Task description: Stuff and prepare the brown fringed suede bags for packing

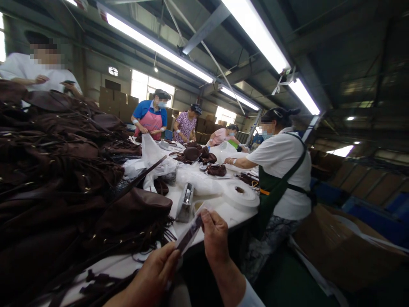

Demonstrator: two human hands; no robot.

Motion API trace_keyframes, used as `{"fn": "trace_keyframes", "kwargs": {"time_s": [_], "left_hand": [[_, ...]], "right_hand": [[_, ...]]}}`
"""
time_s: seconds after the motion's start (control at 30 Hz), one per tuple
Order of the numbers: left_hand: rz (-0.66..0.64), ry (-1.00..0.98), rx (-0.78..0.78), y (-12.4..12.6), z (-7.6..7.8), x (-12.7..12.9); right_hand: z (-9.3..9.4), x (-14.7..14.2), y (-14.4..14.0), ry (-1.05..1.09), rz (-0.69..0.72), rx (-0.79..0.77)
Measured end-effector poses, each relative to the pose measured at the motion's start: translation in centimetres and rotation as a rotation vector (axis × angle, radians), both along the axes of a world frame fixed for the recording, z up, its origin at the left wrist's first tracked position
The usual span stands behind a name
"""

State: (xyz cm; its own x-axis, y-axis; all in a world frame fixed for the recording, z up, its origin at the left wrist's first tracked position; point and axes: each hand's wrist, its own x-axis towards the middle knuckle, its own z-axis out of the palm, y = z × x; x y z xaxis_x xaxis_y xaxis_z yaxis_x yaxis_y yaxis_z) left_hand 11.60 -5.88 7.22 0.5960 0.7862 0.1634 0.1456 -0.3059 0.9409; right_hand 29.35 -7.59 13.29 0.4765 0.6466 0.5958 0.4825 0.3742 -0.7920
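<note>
Between my hands is stretched a narrow dark strip with a pale, see-through wrapper (189,235) about it; I cannot make out its exact kind. My left hand (162,265) pinches the near, lower end. At the far, upper end my right hand (214,232) grips it between thumb and curled fingers. Just beyond the strip, a metal tape dispenser (185,204) stands on the white table (234,213). Left of my hands lies a dark brown leather bag (137,209), at the front of a large heap of similar bags (57,157).
A wide white roll (241,194) lies by the table's right edge, near a co-worker in a dark apron (281,170). Clear plastic wrapping (198,179) and small brown bags (191,153) cover the middle. Several other people stand around the table. A cardboard box (345,243) is at right.
</note>
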Motion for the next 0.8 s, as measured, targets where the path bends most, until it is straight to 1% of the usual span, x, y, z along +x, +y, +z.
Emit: {"fn": "trace_keyframes", "kwargs": {"time_s": [0.1, 0.17, 0.2, 0.3, 0.4, 0.57, 0.63, 0.73, 0.8], "left_hand": [[-0.027, 0.097, 0.062, 0.4, -2.5, -1.0], [-0.063, 0.161, 0.102, 0.7, -3.3, -1.5], [-0.087, 0.201, 0.118, 0.8, -3.4, -1.7], [-0.150, 0.328, 0.137, 1.3, -2.5, -2.1], [-0.120, 0.375, 0.149, 1.8, -1.7, -2.7], [-0.083, 0.372, 0.015, 2.6, -2.3, -2.8], [-0.035, 0.397, 0.052, 2.6, -2.1, -2.7], [0.027, 0.441, 0.157, 2.4, -1.0, -2.5], [0.030, 0.483, 0.192, 2.3, -0.2, -2.3]], "right_hand": [[2.0, 1.1, -0.1, 0.026, -0.022, 0.038], [2.9, 1.2, -0.3, -0.013, -0.008, 0.055], [3.2, 1.1, -0.3, -0.035, -0.001, 0.060], [3.5, 0.9, -0.4, -0.043, 0.002, 0.064], [3.2, 1.4, 0.2, 0.020, -0.008, 0.066], [2.4, 2.9, 1.7, 0.073, -0.046, 0.030], [2.1, 3.7, 2.2, 0.107, -0.073, 0.005], [1.6, 4.8, 2.6, 0.175, -0.119, -0.025], [1.3, 5.3, 2.8, 0.198, -0.148, -0.033]]}}
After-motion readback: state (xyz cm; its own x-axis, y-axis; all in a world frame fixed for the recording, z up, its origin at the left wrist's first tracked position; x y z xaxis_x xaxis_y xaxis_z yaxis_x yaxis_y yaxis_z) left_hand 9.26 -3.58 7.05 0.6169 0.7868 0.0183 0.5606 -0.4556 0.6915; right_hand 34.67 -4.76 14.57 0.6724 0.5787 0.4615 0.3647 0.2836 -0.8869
